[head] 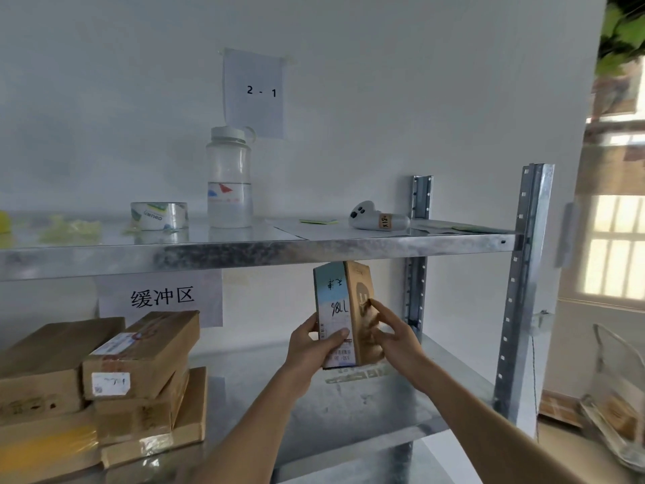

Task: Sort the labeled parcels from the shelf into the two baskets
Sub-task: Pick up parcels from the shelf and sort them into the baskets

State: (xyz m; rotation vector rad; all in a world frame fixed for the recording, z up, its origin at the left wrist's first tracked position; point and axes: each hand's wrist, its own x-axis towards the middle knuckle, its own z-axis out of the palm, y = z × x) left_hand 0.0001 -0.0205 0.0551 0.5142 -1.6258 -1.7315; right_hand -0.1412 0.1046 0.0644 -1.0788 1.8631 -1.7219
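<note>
The small cardboard parcel (343, 316), probably light and stiff, sits upright in the left hand (314, 347), gripped low, the right hand (394, 335) steadying its side with loosely extended fingers.

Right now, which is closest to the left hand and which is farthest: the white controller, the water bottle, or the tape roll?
From the left hand, in the head view:
1. White controller, on the upper shelf, up and right.
2. Water bottle, upper shelf, up and left.
3. Tape roll, farthest left.
</note>
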